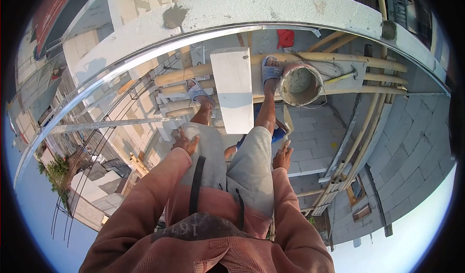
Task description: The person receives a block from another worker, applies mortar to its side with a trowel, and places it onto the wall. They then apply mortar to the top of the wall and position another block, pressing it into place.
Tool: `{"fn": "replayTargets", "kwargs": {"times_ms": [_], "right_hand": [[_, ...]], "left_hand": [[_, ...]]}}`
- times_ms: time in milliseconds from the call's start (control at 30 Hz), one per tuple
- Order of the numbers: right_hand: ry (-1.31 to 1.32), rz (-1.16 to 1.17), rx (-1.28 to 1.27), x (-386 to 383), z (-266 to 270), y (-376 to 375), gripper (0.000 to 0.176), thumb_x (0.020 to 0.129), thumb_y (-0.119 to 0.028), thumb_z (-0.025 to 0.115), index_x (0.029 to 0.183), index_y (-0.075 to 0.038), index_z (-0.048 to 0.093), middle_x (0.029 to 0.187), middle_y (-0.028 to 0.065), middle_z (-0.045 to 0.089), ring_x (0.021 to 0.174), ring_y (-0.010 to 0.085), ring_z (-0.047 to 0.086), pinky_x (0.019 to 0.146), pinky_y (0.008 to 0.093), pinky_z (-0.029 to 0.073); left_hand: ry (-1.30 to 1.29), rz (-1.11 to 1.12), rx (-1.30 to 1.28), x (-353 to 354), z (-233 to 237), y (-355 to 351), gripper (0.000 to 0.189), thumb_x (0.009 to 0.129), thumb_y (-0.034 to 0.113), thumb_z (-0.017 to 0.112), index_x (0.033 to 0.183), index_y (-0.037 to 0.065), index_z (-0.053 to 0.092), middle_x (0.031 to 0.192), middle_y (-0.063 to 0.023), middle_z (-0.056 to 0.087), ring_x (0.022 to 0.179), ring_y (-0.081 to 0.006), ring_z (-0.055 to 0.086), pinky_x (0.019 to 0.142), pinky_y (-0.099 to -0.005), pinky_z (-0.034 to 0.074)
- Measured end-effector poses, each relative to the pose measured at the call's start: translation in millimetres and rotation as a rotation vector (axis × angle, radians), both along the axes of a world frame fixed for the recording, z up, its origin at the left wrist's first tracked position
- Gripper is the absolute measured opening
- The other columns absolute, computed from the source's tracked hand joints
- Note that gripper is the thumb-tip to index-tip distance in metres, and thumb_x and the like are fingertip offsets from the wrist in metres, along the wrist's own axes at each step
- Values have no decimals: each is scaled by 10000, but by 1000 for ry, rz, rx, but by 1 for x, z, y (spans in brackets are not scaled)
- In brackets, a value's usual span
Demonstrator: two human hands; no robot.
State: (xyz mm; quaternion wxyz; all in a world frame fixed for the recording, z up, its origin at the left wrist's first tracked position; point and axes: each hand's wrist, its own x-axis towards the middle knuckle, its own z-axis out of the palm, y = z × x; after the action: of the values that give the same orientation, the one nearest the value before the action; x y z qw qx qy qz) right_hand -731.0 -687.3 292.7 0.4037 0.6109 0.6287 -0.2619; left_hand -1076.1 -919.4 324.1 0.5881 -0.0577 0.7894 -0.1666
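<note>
My left hand (186, 142) lies against my left thigh with its fingers apart, holding nothing. Beside my right thigh, my right hand (282, 156) is closed around what looks like the handle of a trowel. The trowel's narrow pale blade (288, 120) points away from me, and its handle is mostly hidden. Between my sandalled feet stands a long white aerated concrete block (231, 91), apart from both hands. Just past my right foot, a bucket (301, 85) holds grey mortar. A hammer (340, 77) with a yellow handle lies to the right of the bucket.
Bamboo poles (334, 59) and boards form the scaffold underfoot. A white block wall (271, 4) curves across the front, with a long metal straightedge (193, 30) along it. A red cloth (285, 38) lies ahead. Below, blue clothing (278, 135) of another person partly shows.
</note>
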Motion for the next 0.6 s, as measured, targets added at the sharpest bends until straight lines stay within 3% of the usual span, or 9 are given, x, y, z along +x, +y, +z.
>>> {"fn": "replayTargets", "kwargs": {"times_ms": [67, 100, 167, 233, 300, 333, 433, 500, 600], "right_hand": [[5, -36, 36, -1, 26, 14, 669, 993, -225, 482, 1574, -147, 161, 1506, 241, 377, 1324, 450, 428, 1036, 519, 428], [191, 153, 145, 12, 32, 16, 653, 983, -182, 505, 1553, -63, 209, 1344, 283, 452, 1249, 462, 466, 1028, 502, 423], [453, 46, 69, 10, 46, 55, 601, 964, -199, 536, 1493, 16, 348, 1351, 277, 479, 1243, 439, 461, 1073, 460, 368], [636, -98, -128, -56, 87, 97, 566, 933, -186, 557, 1441, 18, 414, 1313, 248, 524, 1214, 389, 502, 1041, 436, 392], [671, -119, -397, -117, 112, 136, 527, 918, -173, 559, 1395, 22, 450, 1276, 235, 558, 1175, 379, 535, 1018, 424, 411], [601, -101, -439, -140, 113, 145, 465, 903, -170, 561, 1319, 26, 489, 1179, 200, 606, 1080, 345, 587, 972, 412, 446], [633, 227, -488, -215, 96, 135, 391, 892, -117, 540, 1263, -1, 498, 1104, 139, 580, 966, 188, 577, 806, 342, 516], [662, 337, -529, -272, 79, 100, 496, 882, -163, 571, 1318, 43, 456, 1113, 218, 621, 1015, 353, 613, 929, 425, 464], [955, 720, -539, -358, 38, 23, 453, 871, -144, 584, 1267, 33, 452, 1068, 267, 608, 969, 423, 607, 890, 464, 467]], "left_hand": [[25, 42, 2, 5, -3, -3, 1042, 843, 667, 590, 1601, 221, 31, 1523, -277, 321, 1354, -453, 440, 1104, -528, 389], [-27, 88, -26, -6, 10, 14, 1032, 846, 663, 590, 1601, 224, 40, 1538, -269, 305, 1356, -452, 439, 1100, -523, 395], [-31, 151, -38, -4, 18, 23, 992, 861, 636, 590, 1598, 219, 73, 1545, -258, 293, 1342, -444, 460, 1086, -511, 414], [39, 180, -12, 10, 13, 15, 946, 881, 599, 588, 1595, 205, 107, 1536, -253, 303, 1322, -432, 486, 1073, -500, 431], [66, 220, 15, 13, 18, 21, 913, 898, 571, 581, 1593, 194, 124, 1532, -248, 311, 1316, -425, 495, 1067, -491, 438], [63, 256, -4, 14, 22, 26, 896, 905, 554, 580, 1591, 189, 132, 1528, -241, 319, 1314, -420, 498, 1065, -489, 439], [69, 368, -36, 4, 37, 32, 851, 924, 509, 575, 1587, 183, 153, 1517, -221, 342, 1309, -403, 505, 1060, -484, 441], [70, 454, -17, 5, 48, 32, 828, 931, 488, 574, 1586, 190, 164, 1509, -207, 356, 1308, -390, 508, 1057, -484, 443], [153, 527, 5, 27, 36, 24, 814, 922, 485, 596, 1580, 236, 187, 1496, -197, 358, 1280, -418, 520, 1008, -521, 459]]}}
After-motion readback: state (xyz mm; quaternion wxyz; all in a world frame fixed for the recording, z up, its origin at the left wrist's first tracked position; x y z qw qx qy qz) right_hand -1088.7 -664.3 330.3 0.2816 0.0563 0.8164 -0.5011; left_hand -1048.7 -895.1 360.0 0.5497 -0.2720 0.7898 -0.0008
